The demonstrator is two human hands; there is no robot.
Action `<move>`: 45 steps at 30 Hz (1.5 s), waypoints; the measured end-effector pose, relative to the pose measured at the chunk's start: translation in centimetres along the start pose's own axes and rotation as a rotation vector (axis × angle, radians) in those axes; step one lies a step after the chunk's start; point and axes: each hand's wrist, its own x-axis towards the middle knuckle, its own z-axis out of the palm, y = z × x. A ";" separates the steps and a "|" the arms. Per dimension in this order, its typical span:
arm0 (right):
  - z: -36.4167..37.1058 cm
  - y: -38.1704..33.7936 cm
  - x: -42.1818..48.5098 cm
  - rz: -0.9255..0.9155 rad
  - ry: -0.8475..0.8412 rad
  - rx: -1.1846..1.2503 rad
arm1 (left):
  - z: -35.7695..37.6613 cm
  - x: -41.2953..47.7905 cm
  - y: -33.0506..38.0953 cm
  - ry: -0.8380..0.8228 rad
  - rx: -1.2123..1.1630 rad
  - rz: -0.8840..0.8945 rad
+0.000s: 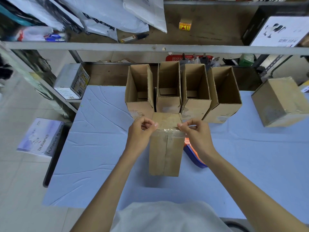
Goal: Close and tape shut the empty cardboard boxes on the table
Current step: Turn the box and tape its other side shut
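Observation:
A closed cardboard box (164, 153) stands on the blue-covered table (93, 156) in front of me, with clear tape across its upper edge. My left hand (142, 131) sits at the box's upper left corner, thumb and forefinger pinched together at the tape's end. At the upper right corner my right hand (195, 131) pinches the other end of the tape. Behind the box stands a row of several open, empty cardboard boxes (168, 87).
An orange and blue tape dispenser (192, 153) lies to the right of the box, partly hidden by my right arm. A taped box (280, 101) sits at the table's right. A metal shelf (150, 46) crosses above the table. A white carton (40, 136) lies on the floor at left.

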 end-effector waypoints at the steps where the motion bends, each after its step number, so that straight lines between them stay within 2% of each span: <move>1: 0.0 -0.1 0.1 0.003 0.011 -0.008 | 0.0 0.1 0.0 0.002 -0.009 -0.015; 6: 0.1 -0.4 0.0 0.076 0.038 0.018 | 0.2 0.4 0.2 -0.041 -0.021 -0.106; 10: 0.7 -0.7 0.2 0.204 0.046 0.111 | 1.0 0.5 0.2 -0.051 -0.019 -0.164; 14: 1.4 -0.9 -0.2 0.204 0.008 -0.039 | 1.4 0.7 -0.1 -0.070 -0.007 -0.159; 18: 0.5 -1.1 0.6 0.281 -0.032 0.052 | 0.9 1.2 -0.3 -0.135 -0.227 -0.248; 20: -0.2 -1.4 0.9 0.309 -0.042 0.093 | 1.0 1.2 -0.3 -0.165 -0.269 -0.232; 23: -0.7 -2.1 0.5 0.300 -0.041 0.096 | 1.4 1.2 -0.2 -0.199 -0.177 -0.145; 29: -0.7 -2.4 1.1 0.300 -0.030 0.100 | 1.7 1.7 -0.5 -0.260 -0.108 -0.104; 36: -0.8 -2.0 1.7 0.277 -0.017 0.094 | 1.6 1.3 -0.6 -0.252 0.035 -0.027; 39: -0.7 -1.6 1.8 0.224 -0.006 0.069 | 1.7 1.4 -0.4 -0.252 0.052 -0.018; 42: -0.4 -0.8 1.2 0.165 -0.006 0.146 | 1.0 1.5 -0.9 -0.214 0.017 -0.040; 45: -0.6 1.2 0.5 0.051 -0.066 0.091 | 0.4 1.0 -1.9 -0.301 -0.035 -0.025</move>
